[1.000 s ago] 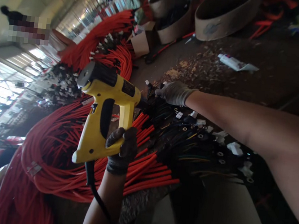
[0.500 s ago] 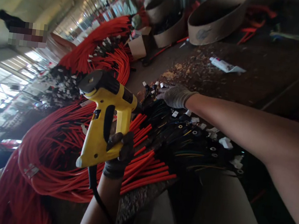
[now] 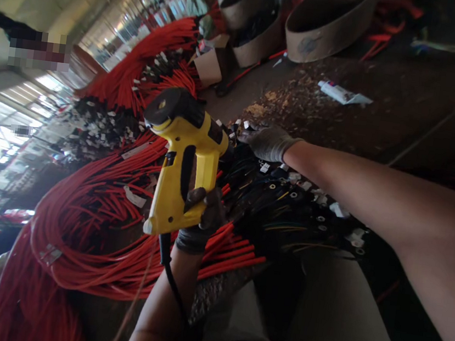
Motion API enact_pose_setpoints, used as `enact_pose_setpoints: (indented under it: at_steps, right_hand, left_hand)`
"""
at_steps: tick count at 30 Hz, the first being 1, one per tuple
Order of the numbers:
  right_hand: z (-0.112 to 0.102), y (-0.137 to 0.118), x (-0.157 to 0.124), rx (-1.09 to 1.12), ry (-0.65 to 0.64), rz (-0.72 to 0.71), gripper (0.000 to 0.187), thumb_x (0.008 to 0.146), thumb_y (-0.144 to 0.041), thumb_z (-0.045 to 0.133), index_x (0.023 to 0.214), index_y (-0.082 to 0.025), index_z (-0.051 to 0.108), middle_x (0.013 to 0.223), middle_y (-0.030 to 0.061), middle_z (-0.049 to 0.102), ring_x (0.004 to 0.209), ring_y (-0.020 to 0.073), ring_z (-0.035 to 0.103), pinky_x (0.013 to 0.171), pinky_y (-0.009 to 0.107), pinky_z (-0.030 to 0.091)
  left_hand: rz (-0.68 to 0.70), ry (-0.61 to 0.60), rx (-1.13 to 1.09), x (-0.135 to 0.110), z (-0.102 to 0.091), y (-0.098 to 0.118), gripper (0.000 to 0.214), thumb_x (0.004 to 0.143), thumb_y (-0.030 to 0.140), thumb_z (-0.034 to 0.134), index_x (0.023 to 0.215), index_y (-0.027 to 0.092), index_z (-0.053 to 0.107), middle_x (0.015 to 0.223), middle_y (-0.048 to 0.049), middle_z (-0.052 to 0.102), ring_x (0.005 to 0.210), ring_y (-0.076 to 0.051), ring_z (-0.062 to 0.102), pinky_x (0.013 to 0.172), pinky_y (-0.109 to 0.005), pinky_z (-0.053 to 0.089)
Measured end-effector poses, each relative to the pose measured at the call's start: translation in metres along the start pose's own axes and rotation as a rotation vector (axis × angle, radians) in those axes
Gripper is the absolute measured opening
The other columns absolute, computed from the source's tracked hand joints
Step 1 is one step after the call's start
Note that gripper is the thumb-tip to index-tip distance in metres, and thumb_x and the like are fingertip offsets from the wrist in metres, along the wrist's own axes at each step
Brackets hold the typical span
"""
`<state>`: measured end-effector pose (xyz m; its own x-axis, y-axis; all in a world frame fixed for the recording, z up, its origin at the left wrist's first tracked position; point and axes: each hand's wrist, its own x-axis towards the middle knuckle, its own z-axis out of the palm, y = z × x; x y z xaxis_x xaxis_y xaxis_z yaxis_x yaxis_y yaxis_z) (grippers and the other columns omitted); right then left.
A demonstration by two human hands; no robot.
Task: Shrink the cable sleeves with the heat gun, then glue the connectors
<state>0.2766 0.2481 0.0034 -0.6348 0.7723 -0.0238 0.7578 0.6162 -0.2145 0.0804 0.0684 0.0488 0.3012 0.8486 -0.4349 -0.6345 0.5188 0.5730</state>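
From the head-worn camera, tilted steeply so the room runs diagonally, a person is standing over a dark work surface point(image 3: 409, 107). Their left hand point(image 3: 200, 220), in a dark glove, is holding a yellow heat gun point(image 3: 183, 157) upright by its pistol grip, the fingers wrapped closed around the handle. A black power cord point(image 3: 169, 274) is trailing down from the butt of the grip. The gun looks light but rigid, a plastic body best held at that grip, well away from the dark front end, which may run hot.

That front end is sitting just beside the right hand point(image 3: 266, 142), which is reaching in on a bare forearm and wearing a pale grey glove. Its fingers point(image 3: 248, 136) are lying close together against a bunch of black wires point(image 3: 268, 197), but whether they are pinching a wire, I cannot tell. The wires look soft and flexible, and would be easiest to take in small bunches.

Coils of orange-red cable point(image 3: 85, 247) are sprawling beneath and beyond the hands. A squeezed tube point(image 3: 339, 93) is lying on the surface, and a round cardboard tub point(image 3: 323, 30) is standing farther off.
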Motion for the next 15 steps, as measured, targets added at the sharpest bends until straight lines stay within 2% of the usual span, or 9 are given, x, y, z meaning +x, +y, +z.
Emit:
enact_pose_setpoints:
  at_steps: [3,6,9,11,13,15]
  right_hand:
    - [-0.003,-0.002,-0.003,0.003,-0.026,0.094,0.046,0.095,-0.011,0.033,0.138,-0.008,0.049,0.14,0.0234,0.055,0.13,0.0298,0.05,0.108,0.047,0.034]
    - [-0.004,-0.003,-0.005,0.038,-0.044,0.178,0.048,0.097,-0.014,0.03,0.142,-0.006,0.044,0.135,0.0271,0.058,0.116,0.0314,0.06,0.1,0.049,0.041]
    - [-0.004,-0.004,-0.006,0.117,-0.071,0.221,0.046,0.098,-0.016,0.033,0.14,-0.002,0.046,0.136,0.0301,0.056,0.115,0.0326,0.061,0.098,0.049,0.044]
    - [-0.004,-0.003,-0.005,0.228,-0.072,0.243,0.045,0.098,-0.015,0.036,0.139,0.001,0.047,0.138,0.0316,0.054,0.118,0.0326,0.06,0.103,0.051,0.042]
    - [-0.006,-0.001,-0.004,0.343,-0.044,0.239,0.044,0.098,-0.012,0.041,0.139,0.002,0.048,0.142,0.0291,0.051,0.124,0.0306,0.057,0.109,0.048,0.038]
    - [-0.011,0.0,-0.005,0.419,0.008,0.205,0.044,0.096,-0.007,0.044,0.139,0.002,0.049,0.144,0.0237,0.052,0.129,0.0252,0.055,0.114,0.041,0.036]
  left_hand:
    - [-0.053,-0.067,0.029,-0.013,-0.013,0.0,0.041,0.078,0.04,0.065,0.063,0.021,0.032,0.037,0.0104,0.023,0.027,-0.003,0.014,0.027,-0.013,0.014]
    - [-0.029,-0.079,0.024,-0.021,-0.022,-0.002,0.043,0.076,0.04,0.068,0.062,0.021,0.033,0.034,0.0119,0.018,0.027,-0.002,0.01,0.027,-0.012,0.012]
    - [-0.009,-0.067,0.026,-0.021,-0.021,-0.003,0.043,0.076,0.041,0.066,0.061,0.021,0.031,0.032,0.012,0.017,0.026,-0.003,0.011,0.026,-0.013,0.013]
    - [-0.007,-0.069,0.027,-0.021,-0.018,-0.004,0.043,0.077,0.041,0.065,0.061,0.022,0.03,0.032,0.0119,0.017,0.026,-0.003,0.012,0.026,-0.013,0.013]
    - [-0.004,-0.086,-0.001,-0.025,-0.019,-0.004,0.043,0.076,0.04,0.066,0.061,0.021,0.031,0.032,0.0123,0.017,0.026,-0.002,0.01,0.026,-0.012,0.011]
    - [-0.012,-0.122,-0.043,-0.035,-0.023,-0.005,0.042,0.076,0.037,0.068,0.062,0.021,0.032,0.032,0.0129,0.017,0.025,-0.001,0.007,0.025,-0.012,0.008]
